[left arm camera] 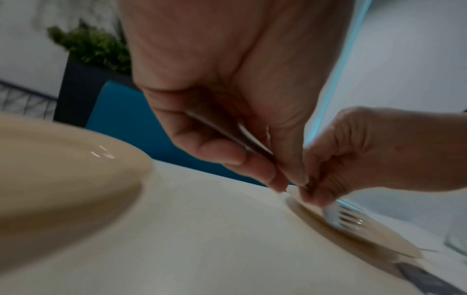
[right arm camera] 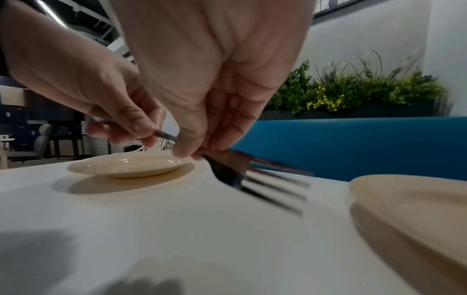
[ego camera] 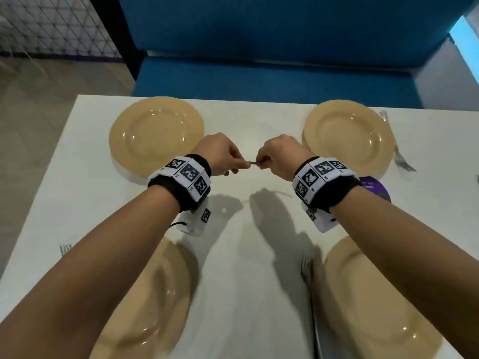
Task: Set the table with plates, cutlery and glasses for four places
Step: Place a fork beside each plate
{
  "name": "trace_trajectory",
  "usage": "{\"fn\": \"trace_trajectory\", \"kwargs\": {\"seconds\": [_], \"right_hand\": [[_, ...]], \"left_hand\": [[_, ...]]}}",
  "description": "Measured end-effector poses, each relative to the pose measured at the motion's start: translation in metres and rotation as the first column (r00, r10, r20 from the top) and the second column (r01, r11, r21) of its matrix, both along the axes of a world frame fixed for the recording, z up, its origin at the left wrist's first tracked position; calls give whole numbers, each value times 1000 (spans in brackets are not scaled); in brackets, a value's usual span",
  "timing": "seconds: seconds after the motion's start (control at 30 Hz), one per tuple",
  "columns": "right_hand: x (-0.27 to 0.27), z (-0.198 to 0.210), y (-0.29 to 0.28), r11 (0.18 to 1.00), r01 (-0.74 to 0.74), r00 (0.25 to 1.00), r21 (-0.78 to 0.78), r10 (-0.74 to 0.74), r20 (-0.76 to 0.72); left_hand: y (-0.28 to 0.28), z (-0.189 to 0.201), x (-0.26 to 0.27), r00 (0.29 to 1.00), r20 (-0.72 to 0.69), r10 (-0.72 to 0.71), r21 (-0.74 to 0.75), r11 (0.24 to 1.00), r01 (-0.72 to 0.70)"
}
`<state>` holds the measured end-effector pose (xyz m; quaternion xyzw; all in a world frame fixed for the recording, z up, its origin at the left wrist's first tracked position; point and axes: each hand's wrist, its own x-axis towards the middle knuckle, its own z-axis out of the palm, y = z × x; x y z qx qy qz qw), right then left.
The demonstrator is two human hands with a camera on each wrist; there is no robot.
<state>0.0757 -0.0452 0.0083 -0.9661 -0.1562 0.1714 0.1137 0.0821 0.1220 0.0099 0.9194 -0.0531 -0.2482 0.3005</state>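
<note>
Held between both hands above mid-tabletop (ego camera: 241,255): fork (right arm camera: 255,175), tines in right hand (ego camera: 280,156), handle pinched by left hand (ego camera: 220,156) (plates at 10, 2, 5, 7 o'clock). Likely stiff, light, slippery; best gripped mid-handle.

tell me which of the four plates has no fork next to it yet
The far left plate. The far right plate has a fork on its right, and forks lie by both near plates; the fourth fork is held between both hands, above the table.
</note>
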Motion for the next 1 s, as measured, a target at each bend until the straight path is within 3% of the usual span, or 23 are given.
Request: {"fn": "trace_trajectory", "kwargs": {"seconds": [0.17, 0.27, 0.37, 0.47, 0.53, 0.6, 0.67, 0.9, 1.0], "right_hand": [[7, -15, 45, 959, 266, 962, 94, -258, -90], [15, -28, 66, 876, 437, 899, 206, -415, -141], [29, -41, 84, 763, 581, 814, 284, -540, -214], [43, -53, 98, 674, 683, 730, 282, -620, -287], [51, -59, 103, 648, 715, 699, 264, -648, -303], [56, -64, 105, 625, 737, 675, 257, -674, -298], [58, -67, 107, 615, 744, 668, 261, -695, -266], [53, -65, 110, 672, 687, 723, 277, -671, -163], [57, -68, 112, 653, 695, 713, 301, -680, -172]], "left_hand": [[60, -3, 26, 975, 74, 207, -170, 966, -193], [72, -13, 45, 920, 84, 382, -292, 892, -344], [74, -22, 59, 903, 94, 419, -279, 882, -380], [70, -28, 69, 943, 152, 294, -194, 945, -264], [63, -32, 72, 960, 269, 78, 5, 997, -82], [54, -37, 75, 919, 355, -170, 263, 962, 76], [47, -41, 78, 878, 356, -321, 438, 887, 147], [34, -53, 86, 889, 251, -383, 527, 825, 206], [34, -54, 90, 888, 239, -394, 564, 800, 204]]}}
